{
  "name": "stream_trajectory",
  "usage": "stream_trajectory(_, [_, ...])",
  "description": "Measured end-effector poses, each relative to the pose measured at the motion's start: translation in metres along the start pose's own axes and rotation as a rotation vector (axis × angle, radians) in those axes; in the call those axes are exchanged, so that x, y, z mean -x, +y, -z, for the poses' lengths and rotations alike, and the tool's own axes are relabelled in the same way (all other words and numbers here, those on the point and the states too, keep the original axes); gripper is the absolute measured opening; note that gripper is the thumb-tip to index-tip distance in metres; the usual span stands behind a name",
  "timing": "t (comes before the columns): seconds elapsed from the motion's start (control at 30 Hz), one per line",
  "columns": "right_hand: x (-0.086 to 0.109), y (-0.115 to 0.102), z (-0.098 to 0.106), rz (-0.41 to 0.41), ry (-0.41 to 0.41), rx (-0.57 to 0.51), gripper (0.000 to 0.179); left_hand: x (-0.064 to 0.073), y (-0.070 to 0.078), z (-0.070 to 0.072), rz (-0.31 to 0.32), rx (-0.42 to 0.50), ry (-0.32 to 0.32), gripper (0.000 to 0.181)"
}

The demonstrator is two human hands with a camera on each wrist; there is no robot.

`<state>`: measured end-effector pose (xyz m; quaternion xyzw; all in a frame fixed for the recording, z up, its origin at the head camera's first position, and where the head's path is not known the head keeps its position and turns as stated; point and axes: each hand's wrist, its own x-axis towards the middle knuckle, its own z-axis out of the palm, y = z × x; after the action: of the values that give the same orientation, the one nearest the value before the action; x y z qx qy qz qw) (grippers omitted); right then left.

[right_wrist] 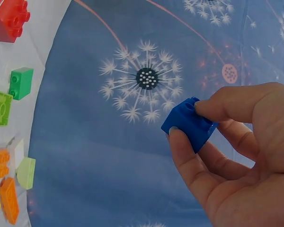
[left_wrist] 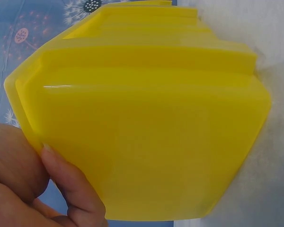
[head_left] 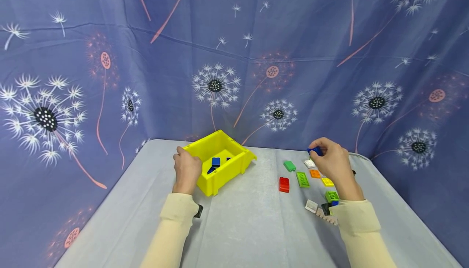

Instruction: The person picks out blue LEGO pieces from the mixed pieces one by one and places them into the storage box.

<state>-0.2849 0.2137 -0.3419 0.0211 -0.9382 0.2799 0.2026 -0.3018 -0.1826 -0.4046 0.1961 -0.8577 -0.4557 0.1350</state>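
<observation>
By the left hand, the left end of a yellow bin is gripped at the rim; the fingers are curled, and a digit is seen against the outer end wall in the left wrist view. The bin is stood at an angle, left of the middle of a table covered in pale cloth, and a few blue pieces are contained in it.

Well to the right of the bin, loose bricks are scattered: first a red brick, then a green brick farther back, and a lime brick lying between the red one and an orange brick. Behind the orange one a white brick is placed; nearer the viewer, a white block is seen.

By the right hand, a blue brick is pinched between thumb and fingertips and held up off the table at its far right. Below that hand a yellow brick is left lying, and near the wrist a second lime brick is partly hidden.
</observation>
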Motion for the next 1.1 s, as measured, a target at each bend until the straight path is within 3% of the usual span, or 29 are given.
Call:
stream_trajectory(0.23, [0.004, -0.009, 0.003, 0.052, 0.014, 0.016, 0.018, 0.0, 0.001, 0.001, 0.001, -0.001, 0.013, 0.071])
stream_trajectory(0.5, [0.011, -0.023, 0.01, 0.114, -0.026, 0.005, 0.016, 0.0, 0.001, -0.002, 0.008, 0.004, 0.015, 0.073])
stream_trajectory(1.1, [0.007, -0.083, 0.003, 0.229, -0.104, -0.101, 0.023, 0.0, 0.001, -0.001, 0.005, 0.002, 0.022, 0.07])
